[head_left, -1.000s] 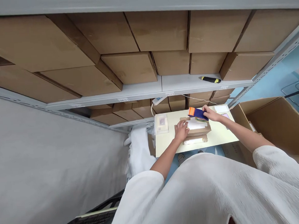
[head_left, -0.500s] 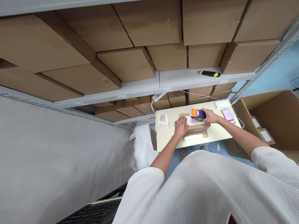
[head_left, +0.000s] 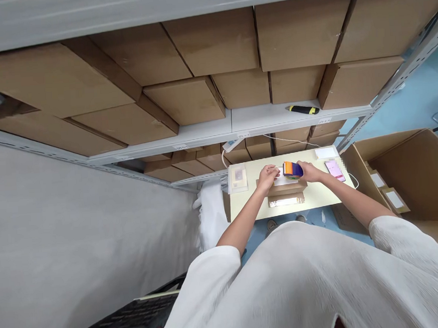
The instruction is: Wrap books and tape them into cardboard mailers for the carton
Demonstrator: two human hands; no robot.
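An orange and purple-blue tape dispenser point(head_left: 290, 169) is gripped in my right hand point(head_left: 310, 171), tilted above a small cardboard box point(head_left: 286, 189). A white label point(head_left: 279, 182) lies on the box's top, partly covered by the dispenser. Just left of the dispenser, my left hand point(head_left: 267, 177) is over the box's left end with its fingers curled and tips pinched together; what they hold is too small to make out. A flap with a shiny strip point(head_left: 286, 201) shows at the box's near side.
The box stands on a pale yellow table point(head_left: 252, 209). A phone point(head_left: 334, 171) and white card point(head_left: 325, 152) lie at right, a clear case point(head_left: 238, 177) at left. A big open carton point(head_left: 415, 180) stands right. Cartons fill the shelf point(head_left: 253, 116), where a yellow-black cutter point(head_left: 303, 109) lies.
My left hand has lifted from lying flat on the box and drawn its fingers into a pinch near the dispenser. The dispenser has shifted slightly right and tilted in my right hand.
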